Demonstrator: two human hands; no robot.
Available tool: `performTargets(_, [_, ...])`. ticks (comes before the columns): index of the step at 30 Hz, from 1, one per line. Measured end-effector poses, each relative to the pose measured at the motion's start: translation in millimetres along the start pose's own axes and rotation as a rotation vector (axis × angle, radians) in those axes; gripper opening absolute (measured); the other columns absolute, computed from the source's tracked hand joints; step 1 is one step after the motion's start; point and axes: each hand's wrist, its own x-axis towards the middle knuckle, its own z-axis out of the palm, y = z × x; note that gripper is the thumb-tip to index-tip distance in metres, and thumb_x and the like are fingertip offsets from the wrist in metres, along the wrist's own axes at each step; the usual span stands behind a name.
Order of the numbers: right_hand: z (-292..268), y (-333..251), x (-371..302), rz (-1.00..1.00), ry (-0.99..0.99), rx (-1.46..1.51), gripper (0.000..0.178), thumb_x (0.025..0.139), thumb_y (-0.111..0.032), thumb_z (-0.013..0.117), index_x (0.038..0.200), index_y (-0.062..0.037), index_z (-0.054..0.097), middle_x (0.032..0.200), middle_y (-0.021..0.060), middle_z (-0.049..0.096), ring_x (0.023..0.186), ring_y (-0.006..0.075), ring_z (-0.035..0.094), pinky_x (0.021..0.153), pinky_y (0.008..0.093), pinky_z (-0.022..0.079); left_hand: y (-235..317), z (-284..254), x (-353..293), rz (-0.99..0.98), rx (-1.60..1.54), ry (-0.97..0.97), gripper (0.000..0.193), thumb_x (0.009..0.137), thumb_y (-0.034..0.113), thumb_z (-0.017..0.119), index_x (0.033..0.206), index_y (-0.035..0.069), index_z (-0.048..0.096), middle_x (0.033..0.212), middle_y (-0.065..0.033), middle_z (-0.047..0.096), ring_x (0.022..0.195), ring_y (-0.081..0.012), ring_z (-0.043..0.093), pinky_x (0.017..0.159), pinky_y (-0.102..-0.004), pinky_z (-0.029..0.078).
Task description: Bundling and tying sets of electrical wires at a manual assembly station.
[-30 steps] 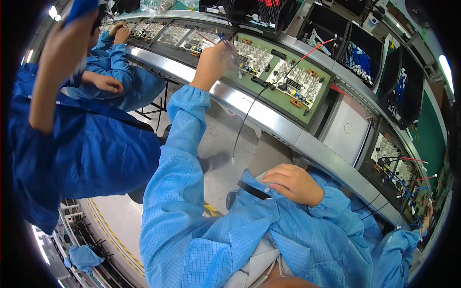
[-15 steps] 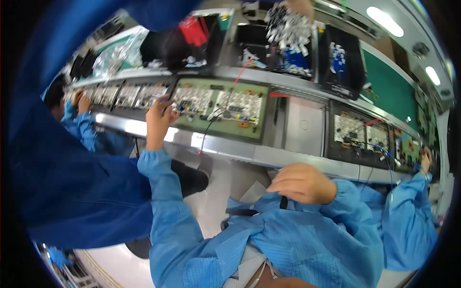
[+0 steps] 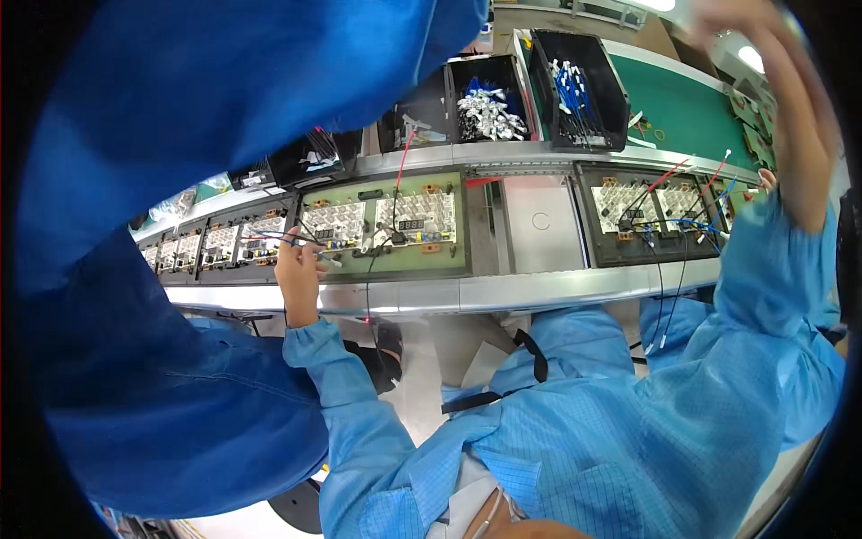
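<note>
My left hand is at the front edge of a green fixture, its fingers pinched on a thin dark wire. A white connector end sticks out beside the fingertips. Two white circuit boards with black displays sit in the fixture. A red wire rises from the right board, and a black cable hangs over the rail. My right hand is raised high at the far right, close to the camera and smeared by motion; whether it holds anything is unclear.
A co-worker's dark blue sleeve covers the upper left. Black bins with blue and white-ended wires stand behind the metal rail. More boards in black fixtures lie rightward, others leftward. Another person's hand shows at the right.
My right hand has risen from near my waist to the upper right. My left hand now shows a wire. A bundle of white-ended wires, earlier held up over the bins, lies in one.
</note>
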Motion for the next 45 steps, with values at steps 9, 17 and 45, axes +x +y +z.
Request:
performTargets(9, [195, 176, 108, 0.104, -1.225, -0.625, 0.026, 0.084, -0.021, 0.052, 0.084, -0.0009, 0.069, 0.079, 0.0122, 0.067, 0.077, 0.025, 0.065, 0.068, 0.0411, 0.051, -2, -12, -15, -0.047, 0.095, 0.042, 0.048, 0.092, 0.011, 0.054, 0.135, -0.002, 0.039, 0.083, -0.0116, 0.067, 0.057, -0.0143, 0.063, 0.048, -0.0241, 0.05])
performTargets(17, [420, 441, 55, 0.082, -0.763, -0.747, 0.026, 0.073, -0.026, 0.064, 0.081, -0.0023, 0.068, 0.073, 0.0116, 0.066, 0.071, 0.0331, 0.064, 0.061, 0.0436, 0.05, 16, -10, -78, 0.014, 0.087, 0.128, 0.057, 0.092, 0.003, 0.052, 0.144, 0.005, 0.03, 0.124, -0.0175, 0.058, 0.067, -0.0164, 0.066, 0.056, -0.026, 0.054])
performTargets(45, [363, 539, 6, 0.506, -0.996, 0.268, 0.045, 0.086, -0.048, 0.051, 0.106, -0.0085, 0.059, 0.109, 0.0056, 0.056, 0.105, 0.0186, 0.05, 0.096, 0.0306, 0.035, 29, -23, -181, -0.065, 0.001, 0.261, 0.028, 0.09, -0.004, 0.049, 0.114, 0.001, 0.062, 0.105, -0.0123, 0.062, 0.075, -0.0155, 0.065, 0.065, -0.0249, 0.053])
